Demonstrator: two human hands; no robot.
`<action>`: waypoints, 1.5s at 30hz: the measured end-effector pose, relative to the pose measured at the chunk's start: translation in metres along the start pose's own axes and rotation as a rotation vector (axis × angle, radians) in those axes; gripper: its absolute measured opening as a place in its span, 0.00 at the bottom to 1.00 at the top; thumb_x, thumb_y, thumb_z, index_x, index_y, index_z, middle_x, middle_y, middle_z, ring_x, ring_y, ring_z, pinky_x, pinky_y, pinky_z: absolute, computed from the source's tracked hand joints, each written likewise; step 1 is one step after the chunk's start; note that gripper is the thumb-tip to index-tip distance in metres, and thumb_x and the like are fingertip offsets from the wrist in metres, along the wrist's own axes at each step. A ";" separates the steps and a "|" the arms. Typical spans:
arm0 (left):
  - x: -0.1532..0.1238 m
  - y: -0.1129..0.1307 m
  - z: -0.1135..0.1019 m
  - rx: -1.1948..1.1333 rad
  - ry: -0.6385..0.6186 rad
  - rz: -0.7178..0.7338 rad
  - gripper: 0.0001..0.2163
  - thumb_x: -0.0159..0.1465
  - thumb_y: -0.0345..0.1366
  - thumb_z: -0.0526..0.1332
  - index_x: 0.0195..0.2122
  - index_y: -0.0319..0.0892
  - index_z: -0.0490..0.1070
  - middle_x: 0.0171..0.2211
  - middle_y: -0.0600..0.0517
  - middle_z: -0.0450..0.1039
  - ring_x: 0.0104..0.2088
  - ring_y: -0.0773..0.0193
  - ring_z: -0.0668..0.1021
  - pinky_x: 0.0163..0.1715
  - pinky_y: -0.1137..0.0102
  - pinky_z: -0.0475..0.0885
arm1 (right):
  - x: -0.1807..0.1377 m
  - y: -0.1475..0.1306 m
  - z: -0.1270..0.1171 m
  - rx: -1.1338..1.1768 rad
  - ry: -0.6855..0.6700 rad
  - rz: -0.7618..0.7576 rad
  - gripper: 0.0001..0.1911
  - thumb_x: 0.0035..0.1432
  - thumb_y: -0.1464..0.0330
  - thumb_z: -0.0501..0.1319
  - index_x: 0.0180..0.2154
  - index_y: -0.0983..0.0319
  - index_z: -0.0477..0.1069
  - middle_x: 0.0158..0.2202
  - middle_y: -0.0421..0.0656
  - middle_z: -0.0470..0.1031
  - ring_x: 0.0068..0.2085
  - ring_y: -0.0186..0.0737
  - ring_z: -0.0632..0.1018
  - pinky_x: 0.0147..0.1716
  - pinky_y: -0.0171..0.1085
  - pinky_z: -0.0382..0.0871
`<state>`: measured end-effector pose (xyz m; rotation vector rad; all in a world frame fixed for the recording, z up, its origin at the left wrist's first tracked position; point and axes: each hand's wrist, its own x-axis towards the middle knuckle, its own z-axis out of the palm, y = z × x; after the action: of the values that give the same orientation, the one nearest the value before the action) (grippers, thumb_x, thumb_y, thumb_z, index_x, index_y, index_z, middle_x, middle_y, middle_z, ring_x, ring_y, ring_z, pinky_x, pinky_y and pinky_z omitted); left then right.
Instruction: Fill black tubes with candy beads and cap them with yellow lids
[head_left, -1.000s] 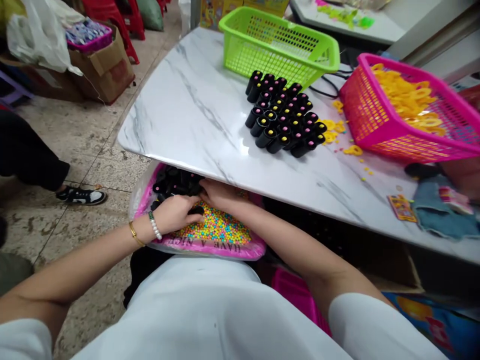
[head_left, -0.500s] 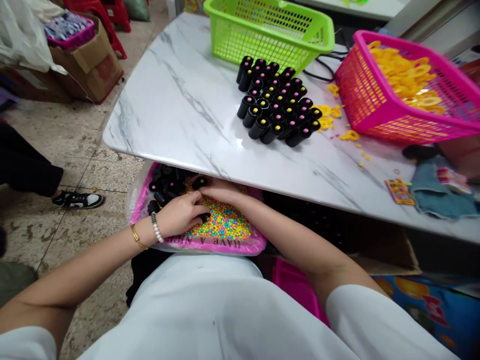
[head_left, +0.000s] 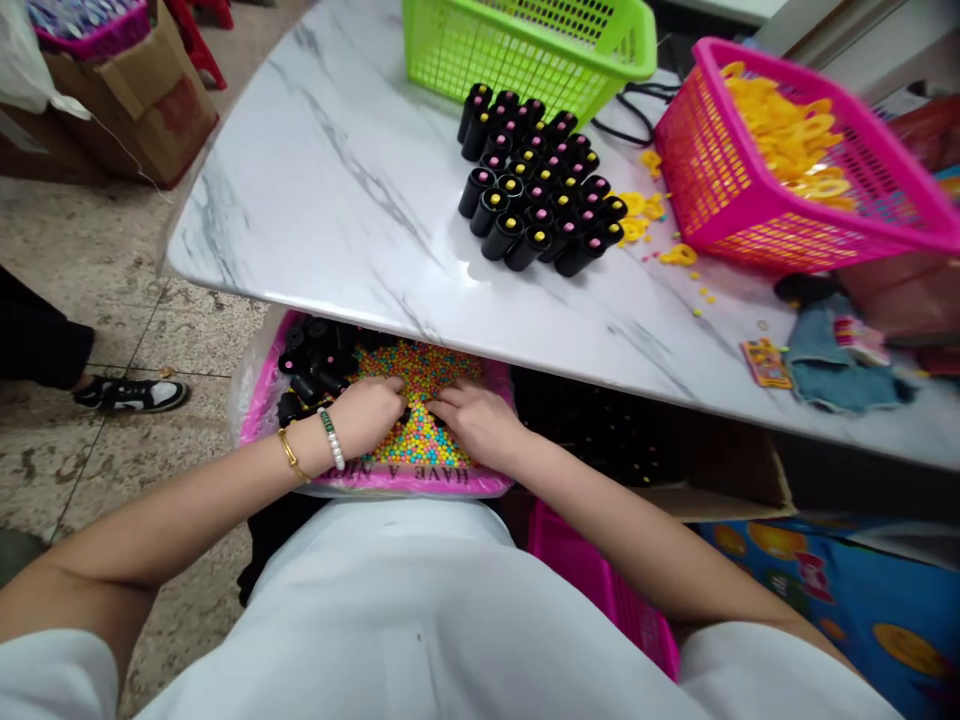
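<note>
Both of my hands are low over a pink tray (head_left: 487, 484) lined with clear plastic and filled with small coloured candy beads (head_left: 420, 450). My left hand (head_left: 367, 418), with bracelets at its wrist, is closed round a black tube (head_left: 406, 414), of which only a bit shows past the fingers. Facing it, my right hand (head_left: 484, 425) is closed on another black tube (head_left: 439, 422), mostly hidden under the fingers and close to the beads. Several loose black tubes (head_left: 306, 385) lie in the tray's left end, beside my left hand.
Above the tray is a marble-patterned table (head_left: 322, 200). On it stand a cluster of black tubes (head_left: 540, 185) with pink or yellow beads, a green basket (head_left: 517, 70) and a pink basket (head_left: 720, 190) of yellow rings. A person's shoe (head_left: 135, 393) is at left.
My hands have moved apart; the right came back from under the table edge toward me. The left shifted slightly up over the beads. The whole view has shifted a little.
</note>
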<state>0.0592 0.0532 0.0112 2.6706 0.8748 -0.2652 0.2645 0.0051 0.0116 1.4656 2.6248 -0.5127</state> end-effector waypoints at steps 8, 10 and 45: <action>-0.022 -0.016 -0.004 -0.603 0.168 -0.018 0.13 0.58 0.30 0.66 0.46 0.41 0.77 0.41 0.49 0.78 0.43 0.60 0.78 0.48 0.66 0.72 | -0.011 0.007 0.006 0.665 0.342 -0.047 0.16 0.54 0.74 0.65 0.46 0.59 0.76 0.43 0.44 0.80 0.44 0.41 0.79 0.47 0.40 0.72; -0.027 -0.017 -0.008 -0.779 0.170 -0.063 0.14 0.58 0.32 0.66 0.46 0.42 0.76 0.39 0.51 0.78 0.38 0.63 0.78 0.43 0.68 0.73 | -0.016 0.007 0.004 0.691 0.438 0.004 0.14 0.54 0.73 0.65 0.44 0.59 0.76 0.43 0.44 0.80 0.44 0.41 0.79 0.48 0.42 0.72; 0.048 -0.032 -0.116 -0.763 0.732 -0.225 0.17 0.61 0.42 0.63 0.49 0.39 0.73 0.32 0.51 0.78 0.24 0.68 0.76 0.26 0.71 0.72 | -0.043 0.134 -0.103 0.632 1.004 0.694 0.20 0.52 0.64 0.62 0.47 0.65 0.73 0.30 0.40 0.77 0.26 0.34 0.75 0.31 0.35 0.71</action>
<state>0.0872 0.1449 0.0983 1.9161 1.1650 0.8773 0.4083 0.0696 0.0863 3.3634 2.2030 -0.6535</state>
